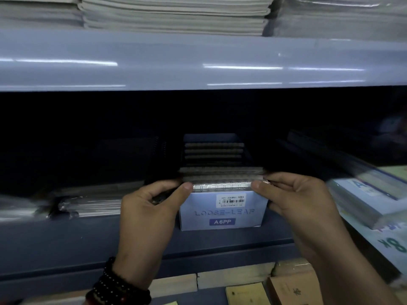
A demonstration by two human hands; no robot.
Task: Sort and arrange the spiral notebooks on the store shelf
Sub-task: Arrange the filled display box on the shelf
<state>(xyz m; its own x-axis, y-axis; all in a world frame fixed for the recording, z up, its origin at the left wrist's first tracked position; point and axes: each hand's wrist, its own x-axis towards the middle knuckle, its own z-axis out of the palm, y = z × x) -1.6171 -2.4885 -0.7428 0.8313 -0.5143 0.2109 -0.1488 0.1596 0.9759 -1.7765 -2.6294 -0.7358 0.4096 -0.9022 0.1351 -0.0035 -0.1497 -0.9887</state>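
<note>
My left hand (pixel 145 216) pinches the left end and my right hand (pixel 297 201) pinches the right end of a plastic-wrapped notebook with a silver wire spiral (pixel 222 185). It sits at the front top edge of the pale blue cardboard box printed "LOOSE-LEAF A6PP" (pixel 222 214). The box stands on the dark blue metal shelf (pixel 66 238), with more spiral notebooks in a row (pixel 213 150) behind.

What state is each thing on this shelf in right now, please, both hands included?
box, open-topped, standing.
front notebook, upright at its front edge, spiral on top.
rear notebooks, upright in a row inside the box.
left hand, pinches the front notebook's left end.
right hand, pinches its right end.
wrapped stack, lying flat at left.
</note>
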